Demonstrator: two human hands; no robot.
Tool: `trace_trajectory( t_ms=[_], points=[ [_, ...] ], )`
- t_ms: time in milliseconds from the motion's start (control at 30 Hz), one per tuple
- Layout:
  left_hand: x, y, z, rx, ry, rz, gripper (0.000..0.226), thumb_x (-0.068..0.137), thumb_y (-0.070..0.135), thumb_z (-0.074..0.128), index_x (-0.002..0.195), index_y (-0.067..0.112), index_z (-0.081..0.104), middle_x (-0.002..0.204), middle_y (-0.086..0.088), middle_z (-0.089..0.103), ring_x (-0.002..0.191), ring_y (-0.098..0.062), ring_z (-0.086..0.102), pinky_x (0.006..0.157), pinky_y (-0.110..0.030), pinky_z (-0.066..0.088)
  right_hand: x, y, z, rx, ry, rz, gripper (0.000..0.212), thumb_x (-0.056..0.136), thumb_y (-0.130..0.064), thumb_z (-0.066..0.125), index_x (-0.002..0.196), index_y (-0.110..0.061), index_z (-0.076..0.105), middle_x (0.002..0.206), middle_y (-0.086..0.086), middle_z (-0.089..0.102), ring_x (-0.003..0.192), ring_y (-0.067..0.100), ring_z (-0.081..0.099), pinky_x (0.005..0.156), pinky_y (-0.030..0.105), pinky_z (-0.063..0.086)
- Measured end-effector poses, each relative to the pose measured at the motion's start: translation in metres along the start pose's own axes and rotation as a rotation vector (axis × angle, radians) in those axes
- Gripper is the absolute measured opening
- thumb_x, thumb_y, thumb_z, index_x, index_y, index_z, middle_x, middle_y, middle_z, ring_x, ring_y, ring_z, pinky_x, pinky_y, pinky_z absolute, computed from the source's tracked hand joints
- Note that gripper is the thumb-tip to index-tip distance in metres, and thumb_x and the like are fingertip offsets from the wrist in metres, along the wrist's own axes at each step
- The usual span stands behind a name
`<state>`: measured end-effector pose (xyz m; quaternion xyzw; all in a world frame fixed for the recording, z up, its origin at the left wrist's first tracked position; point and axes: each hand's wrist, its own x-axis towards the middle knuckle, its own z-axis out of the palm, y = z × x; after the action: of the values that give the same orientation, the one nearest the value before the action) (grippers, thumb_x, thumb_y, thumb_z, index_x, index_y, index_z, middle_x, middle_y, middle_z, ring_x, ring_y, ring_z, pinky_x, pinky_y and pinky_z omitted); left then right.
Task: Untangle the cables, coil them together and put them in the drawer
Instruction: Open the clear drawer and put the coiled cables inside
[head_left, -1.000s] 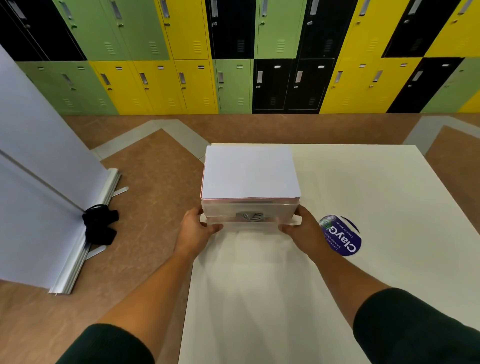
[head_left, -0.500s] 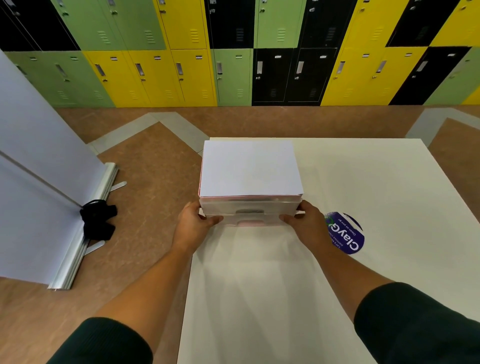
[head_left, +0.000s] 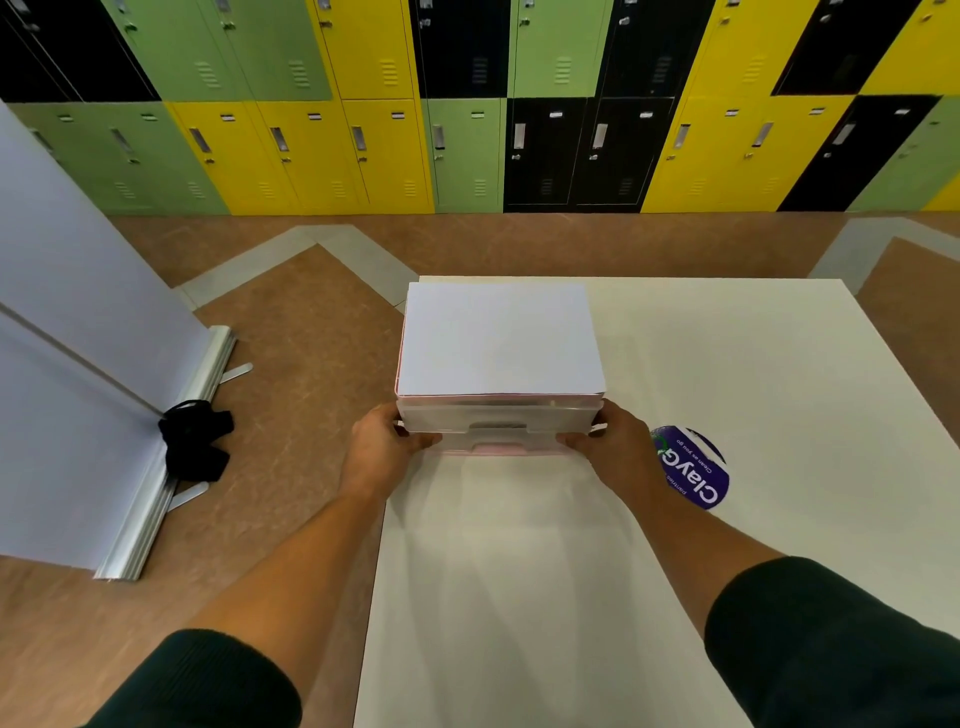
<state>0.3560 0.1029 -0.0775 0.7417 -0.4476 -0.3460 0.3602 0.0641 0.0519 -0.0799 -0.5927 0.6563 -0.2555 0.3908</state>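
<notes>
— Coloured lockers (head_left: 363, 150) behind, white table (head_left: 727, 364) in front. Where are the cables?

— None showing. The drawer (head_left: 498, 428) at the person's twelve o'clock looks flush shut, so I'd guess they're inside.

— Hands?

— Both curled: left hand (head_left: 387, 447) round its seven o'clock corner, right hand (head_left: 613, 441) round the five o'clock one, fingertips on the front.

— What's left?

— Little, I reckon: just letting go.

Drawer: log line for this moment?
drawer nearly closed | left hand, right hand grip its front corners | cables not visible
</notes>
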Motion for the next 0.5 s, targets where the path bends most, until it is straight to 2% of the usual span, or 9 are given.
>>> trace_trajectory(
  t_ms=[233,367,500],
  points=[
    [-0.004,0.005,0.001,0.008,-0.01,-0.017,0.029,0.076,0.017,0.085,0.092,0.032,0.066,0.092,0.01,0.071,0.084,-0.012,0.068,0.078,-0.033,0.056,-0.002,0.001,0.002,-0.032,0.003,0.024,0.042,0.079,-0.029,0.082,0.114,-0.016,0.062,0.101,-0.004,0.065,0.087,0.019,0.064,0.064,0.024,0.042],
    [-0.007,-0.005,0.004,0.086,-0.051,-0.078,0.052,0.076,0.025,0.085,0.122,0.021,0.061,0.108,0.005,0.064,0.092,-0.017,0.064,0.079,-0.032,0.049,-0.009,0.006,0.003,-0.098,-0.129,0.049,0.06,0.079,-0.02,0.082,0.132,-0.015,0.054,0.119,0.002,0.066,0.099,0.019,0.062,0.07,0.023,0.045],
    [-0.02,-0.009,0.006,0.147,-0.097,-0.12,0.056,0.083,0.022,0.079,0.132,0.012,0.054,0.124,-0.004,0.062,0.097,-0.018,0.058,0.079,-0.029,0.045,-0.023,0.013,-0.002,-0.182,-0.2,0.102,0.088,0.083,-0.024,0.078,0.154,-0.015,0.028,0.145,0.007,0.051,0.13,0.025,0.051,0.098,0.034,0.047]
  ],
)
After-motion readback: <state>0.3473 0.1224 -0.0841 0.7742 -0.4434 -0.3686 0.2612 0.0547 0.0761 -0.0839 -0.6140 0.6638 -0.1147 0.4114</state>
